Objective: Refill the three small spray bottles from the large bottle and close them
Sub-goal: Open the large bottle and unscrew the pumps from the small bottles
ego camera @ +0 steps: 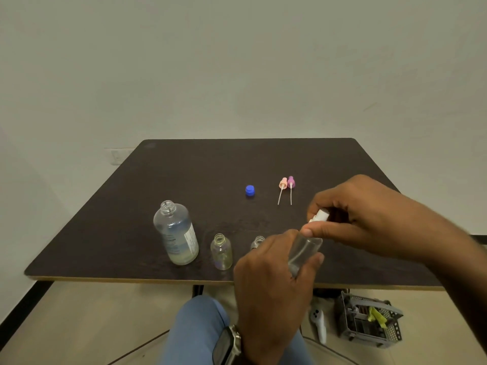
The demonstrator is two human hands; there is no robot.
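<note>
Left hand [274, 280]: fingers wrapped round a clear small spray bottle [304, 250], held tilted above the table's near edge.
Right hand [369, 219]: fingers pinch the white spray cap [320, 216] at that bottle's neck.
Large bottle [176, 233]: open, upright, near left on the table [184, 175].
Other small bottles: one [221, 251] open just right of the large bottle; another [257, 242] partly hidden behind the left hand.
Far side: blue cap [249, 191], pink sprayer [282, 189] and purple sprayer [290, 188] lying together.
Floor: grey basket [369, 322], white controller [319, 325].

large bottle [176, 233] left of small bottle [221, 251]
</note>
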